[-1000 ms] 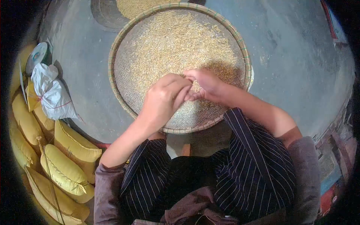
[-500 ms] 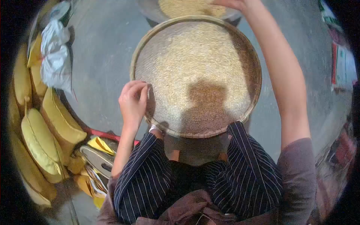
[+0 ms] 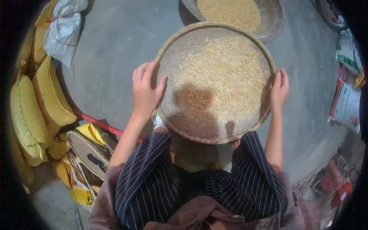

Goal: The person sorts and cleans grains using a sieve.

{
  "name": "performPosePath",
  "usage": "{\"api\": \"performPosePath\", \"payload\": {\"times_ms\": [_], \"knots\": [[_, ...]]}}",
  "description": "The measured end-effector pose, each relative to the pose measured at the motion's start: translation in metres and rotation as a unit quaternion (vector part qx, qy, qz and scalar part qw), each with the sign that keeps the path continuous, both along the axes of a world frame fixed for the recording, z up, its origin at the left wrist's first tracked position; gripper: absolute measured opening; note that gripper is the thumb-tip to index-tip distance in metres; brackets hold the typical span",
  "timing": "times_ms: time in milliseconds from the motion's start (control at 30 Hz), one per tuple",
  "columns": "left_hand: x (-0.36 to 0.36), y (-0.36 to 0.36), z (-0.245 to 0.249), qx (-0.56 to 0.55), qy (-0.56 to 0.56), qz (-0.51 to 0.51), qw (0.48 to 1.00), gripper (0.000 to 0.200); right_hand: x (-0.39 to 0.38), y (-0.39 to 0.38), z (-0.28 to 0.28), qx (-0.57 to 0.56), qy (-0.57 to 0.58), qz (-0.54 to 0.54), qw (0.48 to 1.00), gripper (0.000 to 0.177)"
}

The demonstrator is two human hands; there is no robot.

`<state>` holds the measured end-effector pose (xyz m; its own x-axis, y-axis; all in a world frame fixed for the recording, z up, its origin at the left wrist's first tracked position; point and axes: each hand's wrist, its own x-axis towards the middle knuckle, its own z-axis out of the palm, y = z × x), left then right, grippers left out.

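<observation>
A round woven winnowing basket (image 3: 212, 24) is held above the floor over my knees, with a bamboo rim around it. Yellow grain that looks like unhusked rice (image 3: 230, 69) lies spread thinly inside, thicker toward the right. My left hand (image 3: 145, 87) grips the left rim, thumb over the inner edge and fingers outside. On the opposite side, my right hand (image 3: 279, 90) holds the right rim; part of its fingers is hidden. A dark shadow falls across the lower left of the grain.
Beyond the basket stands a wide pan (image 3: 273, 23) with more grain. Full yellow sacks (image 3: 28, 115) and a white sack (image 3: 63, 36) line the left side. An oval woven tray (image 3: 86, 151) leans below them. Printed bags (image 3: 347, 103) lie at the right on the grey floor (image 3: 115, 46).
My right hand has come back from the far pan to the basket's right rim. My left hand has closed more firmly around the left rim. The view has shifted.
</observation>
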<state>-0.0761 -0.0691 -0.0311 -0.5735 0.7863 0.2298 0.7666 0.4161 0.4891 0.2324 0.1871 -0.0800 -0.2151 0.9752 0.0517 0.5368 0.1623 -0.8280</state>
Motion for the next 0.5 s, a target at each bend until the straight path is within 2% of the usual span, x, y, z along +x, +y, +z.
{"api": "performPosePath", "payload": {"times_ms": [67,167,233,300,367,500], "knots": [[-0.002,0.006,-0.007,0.006,0.0,0.019,1.0,0.045,-0.002,-0.02,0.004,-0.001,-0.14,-0.077,0.987,0.041],[-0.005,0.01,-0.025,0.022,0.01,0.026,0.999,0.039,-0.014,-0.021,0.016,0.032,-0.156,-0.009,0.987,0.04],[-0.008,0.009,-0.035,-0.007,-0.098,0.082,0.992,0.033,-0.006,-0.016,0.008,0.031,-0.186,-0.02,0.982,0.038],[-0.009,0.005,-0.032,-0.036,-0.087,0.091,0.991,0.029,-0.007,-0.013,0.013,0.032,-0.213,-0.027,0.976,0.038],[-0.011,0.004,-0.027,-0.065,-0.075,0.103,0.99,0.026,-0.014,-0.019,0.036,-0.031,-0.408,-0.037,0.912,0.04],[-0.018,0.013,-0.018,-0.107,-0.092,0.098,0.985,0.023,0.004,-0.019,0.027,0.022,-0.432,-0.012,0.902,0.043]]}}
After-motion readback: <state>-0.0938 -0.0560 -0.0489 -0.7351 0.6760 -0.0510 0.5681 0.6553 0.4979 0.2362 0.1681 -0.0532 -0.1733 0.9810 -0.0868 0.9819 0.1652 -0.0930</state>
